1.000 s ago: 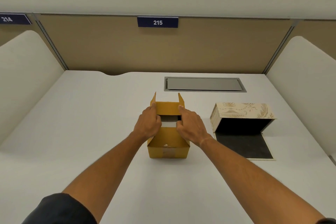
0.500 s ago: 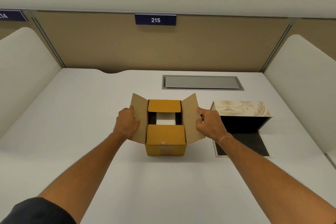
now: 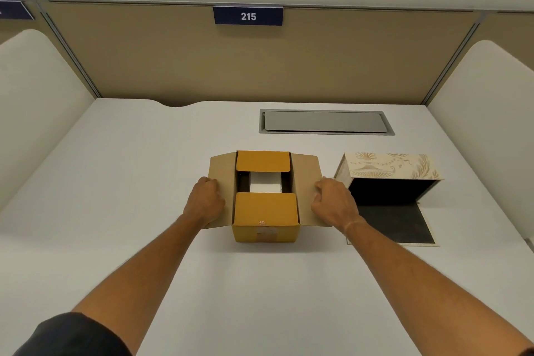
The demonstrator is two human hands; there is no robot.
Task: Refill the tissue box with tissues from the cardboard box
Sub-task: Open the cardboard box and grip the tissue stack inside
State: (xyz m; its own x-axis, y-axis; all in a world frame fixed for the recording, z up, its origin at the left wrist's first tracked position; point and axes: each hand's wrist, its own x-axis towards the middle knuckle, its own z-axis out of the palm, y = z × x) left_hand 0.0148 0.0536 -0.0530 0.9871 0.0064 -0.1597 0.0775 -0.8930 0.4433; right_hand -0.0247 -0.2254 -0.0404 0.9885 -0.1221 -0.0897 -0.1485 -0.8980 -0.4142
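The left hand (image 3: 205, 202) is pinching the left side flap (image 3: 222, 191) of the cardboard box (image 3: 265, 211), its grip curled closed on the flap edge; the right hand (image 3: 332, 201) is doing likewise at the right side flap (image 3: 307, 191). Both are pressing outward, at 9 and 3 o'clock. Judging by this, opening is under way. White tissues (image 3: 265, 183) are showing inside. Next, probably, folding back the inner flaps. The tissue box (image 3: 390, 170) is lying open on the tabletop (image 3: 144, 182) at 3 o'clock.

light was even and bright from overhead; shadows fell soft, focus was sharp, and wide-angle distortion bowed the edges.
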